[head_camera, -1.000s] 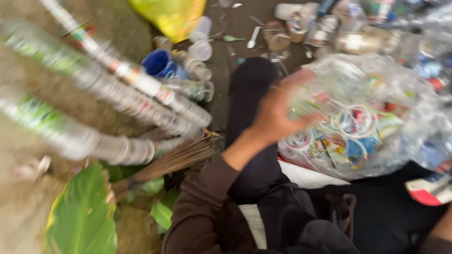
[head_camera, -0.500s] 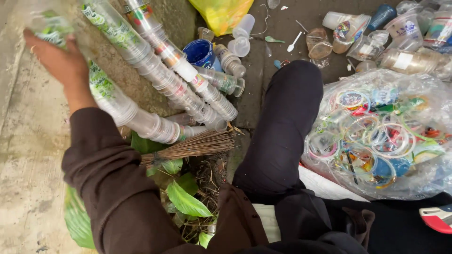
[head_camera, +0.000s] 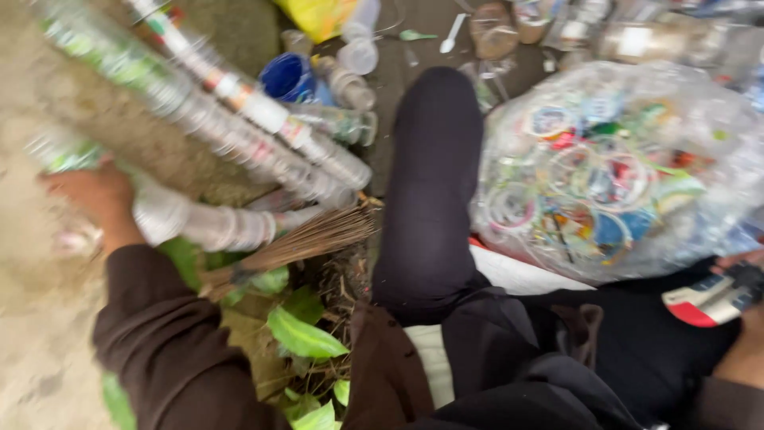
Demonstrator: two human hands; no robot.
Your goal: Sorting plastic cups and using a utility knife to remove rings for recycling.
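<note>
Long stacks of nested clear plastic cups [head_camera: 239,111] lie slanted across the ground at the upper left. My left hand [head_camera: 89,197], in a dark brown sleeve, is closed around the end of the nearest stack of cups [head_camera: 203,223]. My dark-trousered leg [head_camera: 434,183] stretches up the middle. At the right edge only some fingers of my right hand [head_camera: 736,261] show, blurred, against a red and white object [head_camera: 700,302]; their grip is unclear.
A big clear bag of colourful plastic lids [head_camera: 613,175] sits right of my leg. A twig broom [head_camera: 298,245] and green leaves [head_camera: 302,334] lie below the stacks. A blue cup [head_camera: 288,76], a yellow bag [head_camera: 322,16], a white spoon [head_camera: 454,32] and loose cups [head_camera: 637,40] lie beyond.
My left hand left the bag of lids, swung across to the far-left stacks, and now has dropped lower onto the nearest stack. The view has shifted with it.
</note>
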